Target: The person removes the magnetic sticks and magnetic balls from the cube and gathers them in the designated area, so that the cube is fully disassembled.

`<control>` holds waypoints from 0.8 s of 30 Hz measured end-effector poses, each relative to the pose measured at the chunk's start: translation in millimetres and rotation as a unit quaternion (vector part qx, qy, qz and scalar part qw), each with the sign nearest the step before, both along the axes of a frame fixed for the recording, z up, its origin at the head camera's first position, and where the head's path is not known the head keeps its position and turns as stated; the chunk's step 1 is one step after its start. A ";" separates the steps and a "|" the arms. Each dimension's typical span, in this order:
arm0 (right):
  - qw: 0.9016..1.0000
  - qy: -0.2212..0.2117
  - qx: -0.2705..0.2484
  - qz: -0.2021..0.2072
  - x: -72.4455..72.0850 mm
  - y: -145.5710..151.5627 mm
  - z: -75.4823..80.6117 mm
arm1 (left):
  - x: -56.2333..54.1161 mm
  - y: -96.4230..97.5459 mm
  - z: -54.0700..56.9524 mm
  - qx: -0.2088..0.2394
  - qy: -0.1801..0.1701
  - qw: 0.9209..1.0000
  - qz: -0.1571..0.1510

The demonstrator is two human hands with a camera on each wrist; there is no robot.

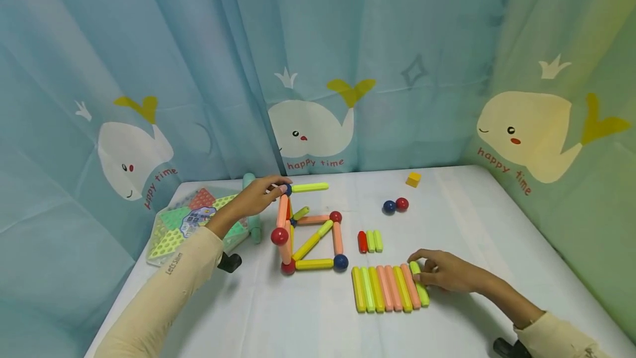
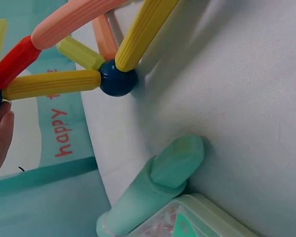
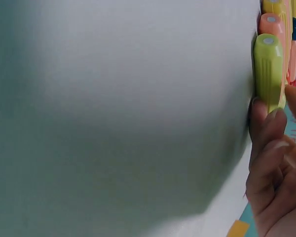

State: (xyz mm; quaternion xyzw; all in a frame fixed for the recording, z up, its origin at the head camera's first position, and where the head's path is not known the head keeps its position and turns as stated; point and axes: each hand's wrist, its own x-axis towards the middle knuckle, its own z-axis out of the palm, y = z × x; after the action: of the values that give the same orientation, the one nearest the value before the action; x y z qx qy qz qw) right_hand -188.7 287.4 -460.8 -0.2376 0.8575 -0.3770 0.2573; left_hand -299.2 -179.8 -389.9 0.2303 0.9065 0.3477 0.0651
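My left hand (image 1: 259, 196) holds a dark blue ball (image 1: 287, 189) at the upper back corner of a structure of magnetic rods and balls. From that ball a light green rod (image 1: 310, 187) sticks out to the right. The structure's base has pink and yellow rods, a red ball (image 1: 335, 216) and a blue ball (image 1: 340, 262). At the right end of a row of rods (image 1: 380, 289) my right hand (image 1: 447, 271) pinches a light green rod (image 1: 420, 286). In the right wrist view this green rod (image 3: 269, 69) lies beside a pink one, thumb and fingers at its far end.
Behind the row lie a short red rod (image 1: 362, 242) and two short green rods (image 1: 375, 241). Farther back are a loose blue ball (image 1: 389, 207), a red ball (image 1: 402, 204) and a yellow cube (image 1: 413, 179). A clear box (image 1: 164, 253) and a teal cylinder (image 2: 143, 197) stand left.
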 end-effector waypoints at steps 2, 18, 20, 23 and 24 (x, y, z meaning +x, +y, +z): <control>1.000 -0.011 -0.013 0.000 -0.6 -0.5 0.7 | -0.8 0.1 -0.2 0.000 0.000 1.000 0.000; 0.984 0.173 -0.010 -0.032 -76.0 -64.8 69.4 | -0.4 -3.3 0.8 0.013 0.003 1.000 0.011; 0.979 0.201 -0.015 -0.039 -91.6 -90.0 75.5 | -0.9 -3.3 -0.4 0.019 0.004 1.000 0.014; 0.974 0.222 -0.022 -0.031 -112.5 -128.6 82.1 | -1.1 -2.2 -1.4 0.025 0.006 1.000 0.013; 0.974 0.224 -0.024 -0.023 -119.0 -141.0 83.6 | -1.0 -1.6 -1.6 0.025 0.007 1.000 0.013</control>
State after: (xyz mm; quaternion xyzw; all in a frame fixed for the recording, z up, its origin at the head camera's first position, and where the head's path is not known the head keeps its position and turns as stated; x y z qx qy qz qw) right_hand -307.7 146.3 -377.1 -0.3021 0.8892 -0.3408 0.0438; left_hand -300.2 -181.3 -391.4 0.2228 0.9009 0.3693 0.0482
